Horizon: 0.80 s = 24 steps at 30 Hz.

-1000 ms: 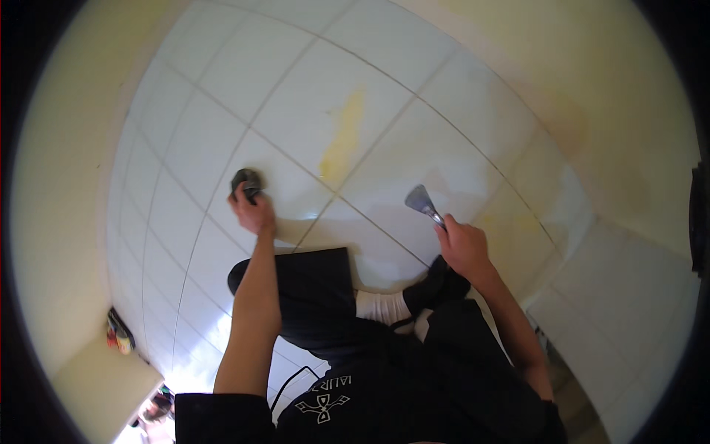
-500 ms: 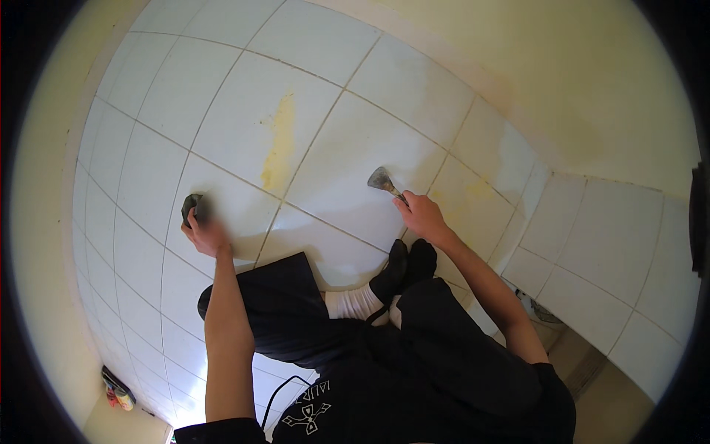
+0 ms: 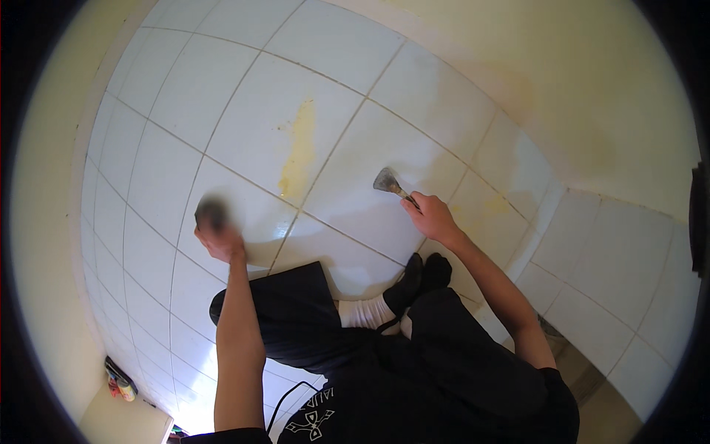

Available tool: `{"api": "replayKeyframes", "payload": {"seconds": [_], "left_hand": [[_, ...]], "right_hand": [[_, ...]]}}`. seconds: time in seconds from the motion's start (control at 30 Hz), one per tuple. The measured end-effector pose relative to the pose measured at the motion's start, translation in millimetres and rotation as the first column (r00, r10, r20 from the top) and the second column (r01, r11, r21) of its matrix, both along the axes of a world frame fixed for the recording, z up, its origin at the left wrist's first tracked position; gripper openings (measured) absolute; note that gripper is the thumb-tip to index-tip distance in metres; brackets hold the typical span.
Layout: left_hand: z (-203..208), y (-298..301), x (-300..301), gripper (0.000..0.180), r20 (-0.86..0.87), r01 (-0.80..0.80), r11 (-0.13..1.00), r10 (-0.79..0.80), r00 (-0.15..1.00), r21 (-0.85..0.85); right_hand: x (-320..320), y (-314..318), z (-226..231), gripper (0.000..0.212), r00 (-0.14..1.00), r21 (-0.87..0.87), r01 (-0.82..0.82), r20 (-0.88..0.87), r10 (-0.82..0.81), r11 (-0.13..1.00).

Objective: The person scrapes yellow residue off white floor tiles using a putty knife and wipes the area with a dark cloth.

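My left hand (image 3: 220, 243) is closed around a dark, rounded object (image 3: 213, 213), held up at the left over the tiles. A blur covers most of that object, so its kind cannot be made out. At the right, my right hand (image 3: 433, 217) grips the handle of a scraper (image 3: 386, 180). The scraper's broad grey blade points up and left, away from me, over a white tile; whether it touches the tile is unclear. Between the hands and farther off, a streak of yellow residue (image 3: 298, 152) marks one floor tile.
White tiled floor (image 3: 244, 96) with dark joints spreads around my crossed legs (image 3: 296, 296) in black clothing. Fainter yellow marks (image 3: 492, 207) show beyond my right hand. A tiled ledge (image 3: 592, 251) stands at the right, against a cream wall (image 3: 592, 81). Small items (image 3: 120, 379) lie far left.
The whole view has shifted, so floor and hands appear farther right and slightly lower. The dark object in my left hand has turned and is more blurred. The scraper stays in my right hand.
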State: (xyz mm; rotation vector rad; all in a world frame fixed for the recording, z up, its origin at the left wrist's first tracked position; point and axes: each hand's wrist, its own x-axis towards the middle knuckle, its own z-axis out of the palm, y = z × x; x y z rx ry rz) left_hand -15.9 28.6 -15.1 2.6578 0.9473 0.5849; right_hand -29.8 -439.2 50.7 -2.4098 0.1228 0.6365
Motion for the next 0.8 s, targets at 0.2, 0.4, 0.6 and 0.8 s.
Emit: {"api": "replayKeyframes", "payload": {"seconds": [0.2,0.4,0.6,0.8], "left_hand": [[19,-5,9,0.041,0.041,0.019,1.000,-0.019,0.999,-0.006],[17,-5,11,0.040,0.042,0.010,0.999,-0.009,0.999,-0.038],[20,0,9,0.044,0.004,0.003,0.996,-0.003,1.000,-0.085],[18,-1,15,0.042,-0.004,-0.005,0.997,0.005,1.000,-0.074]], "right_hand": [[31,15,19,0.039,1.000,0.148,-0.019,-0.008,0.020,0.989],[48,27,-25,0.038,0.980,0.388,0.090,-0.198,-0.012,0.917],[56,60,2,0.034,0.891,0.652,0.360,-0.452,-0.038,0.667],[57,76,-1,0.027,0.960,0.526,-0.049,-0.210,0.186,0.849]]}}
